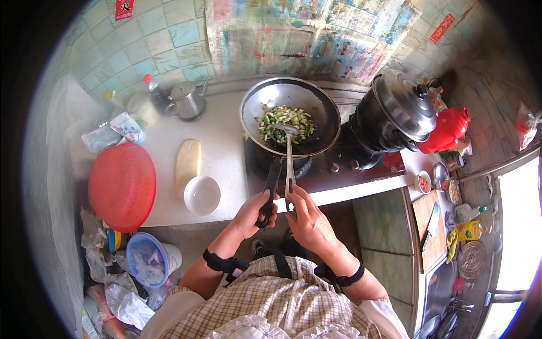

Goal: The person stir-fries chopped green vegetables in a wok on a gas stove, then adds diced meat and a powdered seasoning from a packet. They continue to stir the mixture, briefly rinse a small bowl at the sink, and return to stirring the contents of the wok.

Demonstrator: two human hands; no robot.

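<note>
My left hand is wrapped around the black handle of a wok, which sits on the left burner of a gas stove. In the wok lies chopped food, green and pale pieces in a loose heap. My right hand holds the end of a metal spatula between thumb and fingers. The spatula's head rests in the food.
Right of the wok stands a lidded metal pot, with a red kettle beyond it. A white bowl, a red plastic basket and a metal oil pot are on the left counter. A knife lies on a cutting board.
</note>
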